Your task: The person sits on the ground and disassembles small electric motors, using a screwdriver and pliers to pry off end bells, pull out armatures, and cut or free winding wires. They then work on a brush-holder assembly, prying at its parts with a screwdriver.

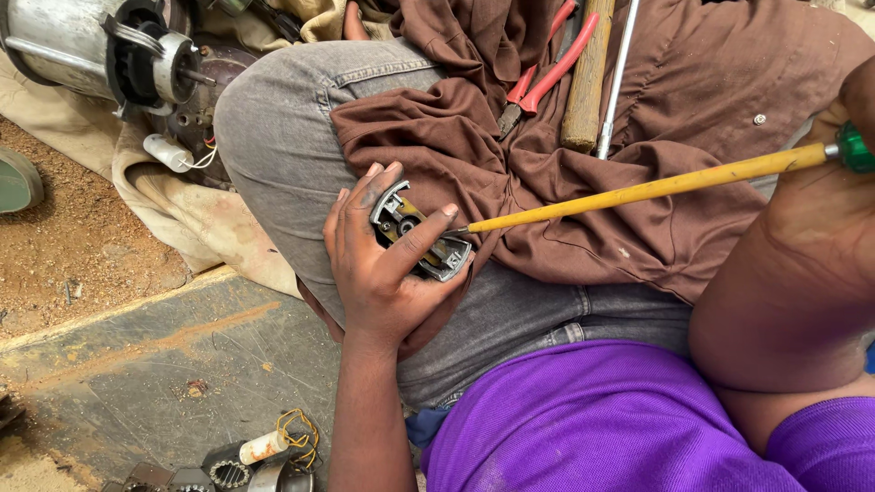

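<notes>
The left hand (378, 264) is closed around a small grey part (421, 235), a curved metal piece with a dark and brass-coloured core. Thumb and fingers clamp it from opposite sides, so the open face is turned up and steadied against the lap.

The part sits on a brown cloth (547, 155) spread over the person's thighs. The cloth probably serves as a catch surface for small pieces and as a rest for tools.

The right hand (843, 191) is at the frame's right edge, closed on the green handle of a long screwdriver (656, 187) with a yellow shaft. The shaft slopes down and leftward from the hand, its tip meeting the right side of the part just beside the left thumb. The long reach lets the tip work at the part while the hand stays clear of it.

Above the part on the cloth lie red pliers (547, 73), a wooden handle (588, 77) and a thin metal rod (617, 77), side by side and within reach.

Up and left of the part, beyond the knee, a stripped motor (109, 55) rests on pale sacking, with a white capacitor (169, 152) on wires below it.

Well below the part, on the concrete floor (173, 364), are further small components (255, 460), among them a white cylinder with yellow wire.
</notes>
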A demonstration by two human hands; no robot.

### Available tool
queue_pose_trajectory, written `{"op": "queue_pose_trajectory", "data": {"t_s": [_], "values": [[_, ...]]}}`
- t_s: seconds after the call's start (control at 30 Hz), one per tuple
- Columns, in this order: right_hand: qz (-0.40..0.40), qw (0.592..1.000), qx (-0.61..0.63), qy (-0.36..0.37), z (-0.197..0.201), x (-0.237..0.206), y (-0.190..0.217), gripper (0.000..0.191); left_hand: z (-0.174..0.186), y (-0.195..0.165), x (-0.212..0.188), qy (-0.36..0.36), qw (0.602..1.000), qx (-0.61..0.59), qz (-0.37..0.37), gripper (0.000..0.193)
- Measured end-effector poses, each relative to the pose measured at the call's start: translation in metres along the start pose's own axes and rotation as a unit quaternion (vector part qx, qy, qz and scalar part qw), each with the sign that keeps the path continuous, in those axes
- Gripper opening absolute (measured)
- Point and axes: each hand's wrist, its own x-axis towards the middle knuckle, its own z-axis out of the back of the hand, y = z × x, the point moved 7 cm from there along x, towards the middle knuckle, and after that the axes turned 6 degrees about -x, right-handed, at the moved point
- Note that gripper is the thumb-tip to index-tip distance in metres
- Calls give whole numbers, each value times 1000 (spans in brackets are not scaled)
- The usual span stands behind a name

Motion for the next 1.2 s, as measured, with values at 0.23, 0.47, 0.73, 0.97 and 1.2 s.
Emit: {"op": "queue_pose_trajectory", "data": {"t_s": [0.23,0.47,0.73,0.97,1.2], "values": [[-2,1000,4,2,-1,1,-1,24,-1,-1,1,12,1000,7,5,46],[-2,1000,9,4,-3,1,0,25,0,-3,3,17,1000,8,5,42],[3,1000,16,6,-3,-16,9,27,-4,-4,4,26,999,26,6,40],[7,999,37,-6,2,-55,26,29,-6,-5,5,22,999,28,19,34],[-2,999,50,0,-9,-33,14,31,-6,-1,6,38,998,29,28,29]]}}
